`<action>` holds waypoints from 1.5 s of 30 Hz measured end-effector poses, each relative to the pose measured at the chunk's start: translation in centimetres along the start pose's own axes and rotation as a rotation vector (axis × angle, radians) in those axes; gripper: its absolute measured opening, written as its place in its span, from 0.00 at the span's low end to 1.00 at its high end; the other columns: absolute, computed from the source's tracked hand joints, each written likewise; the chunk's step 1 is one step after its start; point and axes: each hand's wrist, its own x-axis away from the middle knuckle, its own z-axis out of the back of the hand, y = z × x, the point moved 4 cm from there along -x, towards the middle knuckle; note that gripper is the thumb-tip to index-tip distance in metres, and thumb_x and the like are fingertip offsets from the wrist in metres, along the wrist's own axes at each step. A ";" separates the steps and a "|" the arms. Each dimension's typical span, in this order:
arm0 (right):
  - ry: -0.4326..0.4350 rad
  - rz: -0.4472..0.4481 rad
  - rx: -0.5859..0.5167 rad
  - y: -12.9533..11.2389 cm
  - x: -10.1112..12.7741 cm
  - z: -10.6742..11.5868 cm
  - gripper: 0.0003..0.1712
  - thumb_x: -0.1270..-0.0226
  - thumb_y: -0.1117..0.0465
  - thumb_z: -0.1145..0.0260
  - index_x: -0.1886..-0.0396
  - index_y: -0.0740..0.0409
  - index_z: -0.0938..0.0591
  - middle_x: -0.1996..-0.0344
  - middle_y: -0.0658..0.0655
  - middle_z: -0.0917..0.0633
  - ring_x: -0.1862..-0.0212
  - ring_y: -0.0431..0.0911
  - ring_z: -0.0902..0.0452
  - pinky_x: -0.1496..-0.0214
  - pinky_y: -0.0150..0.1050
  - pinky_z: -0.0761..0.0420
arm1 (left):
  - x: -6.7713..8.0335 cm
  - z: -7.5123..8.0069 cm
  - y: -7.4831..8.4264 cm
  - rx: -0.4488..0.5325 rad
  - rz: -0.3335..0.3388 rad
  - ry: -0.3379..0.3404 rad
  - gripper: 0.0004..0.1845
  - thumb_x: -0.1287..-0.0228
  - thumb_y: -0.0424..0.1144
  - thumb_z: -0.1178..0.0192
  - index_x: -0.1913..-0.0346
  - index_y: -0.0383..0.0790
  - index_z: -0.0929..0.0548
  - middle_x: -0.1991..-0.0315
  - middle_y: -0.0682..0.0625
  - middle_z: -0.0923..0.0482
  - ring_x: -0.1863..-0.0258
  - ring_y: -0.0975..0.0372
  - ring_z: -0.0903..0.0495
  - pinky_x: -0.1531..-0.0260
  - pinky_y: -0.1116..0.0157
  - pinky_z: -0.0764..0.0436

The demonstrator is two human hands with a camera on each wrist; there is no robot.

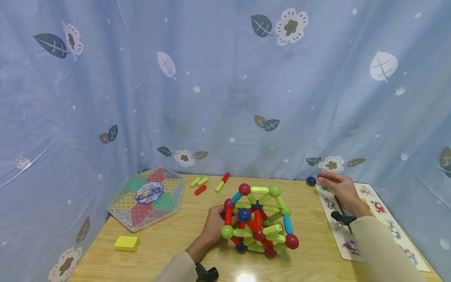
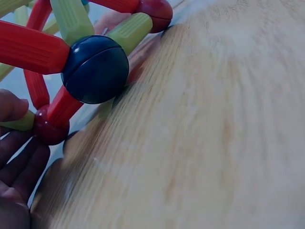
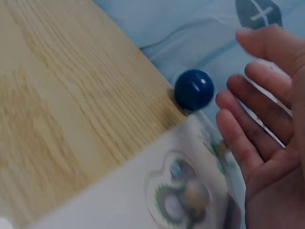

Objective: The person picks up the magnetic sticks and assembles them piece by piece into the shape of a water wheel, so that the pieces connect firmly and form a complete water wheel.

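Observation:
A magnetic ball-and-stick structure in red, lime, blue and dark blue stands on the table. At its left side my left hand holds it, the fingers partly hidden behind the rods. In the left wrist view the thumb and fingers lie about a lime rod beside a red ball. My right hand is over the far end of a white picture board. Its fingers are spread a little and hold nothing. Just beyond the fingertips, apart from them, a dark blue ball sits at the table's back edge.
Loose lime and red rods lie near the back edge, with a joined red-and-lime pair beside them. A hexagonal game board is at the left, a yellow block in front of it. A blue patterned curtain hangs behind.

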 end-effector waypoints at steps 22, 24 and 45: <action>0.116 0.114 0.330 -4.1 0.6 -6.9 0.26 0.21 0.47 0.28 0.35 0.60 0.12 0.43 0.61 0.08 0.46 0.40 0.12 0.50 0.25 0.18 | 0.0 -0.3 -0.2 -0.021 0.006 -0.002 0.06 0.28 0.39 0.26 0.56 0.39 0.09 0.66 0.48 0.11 0.66 0.66 0.17 0.60 0.71 0.17; 0.075 0.113 0.186 -5.7 2.4 -7.2 0.28 0.20 0.47 0.29 0.32 0.61 0.14 0.43 0.53 0.08 0.47 0.32 0.14 0.48 0.21 0.19 | 0.0 -0.3 -0.2 -0.018 0.001 -0.004 0.06 0.27 0.39 0.26 0.56 0.39 0.10 0.66 0.48 0.11 0.66 0.66 0.17 0.59 0.71 0.17; -0.697 0.500 -0.628 -12.8 14.0 -14.3 0.23 0.20 0.80 0.45 0.30 0.70 0.20 0.33 0.64 0.14 0.35 0.50 0.13 0.34 0.41 0.13 | 0.0 -0.1 0.3 -0.032 -0.018 -0.013 0.08 0.26 0.40 0.28 0.58 0.39 0.11 0.69 0.51 0.13 0.68 0.67 0.19 0.64 0.72 0.19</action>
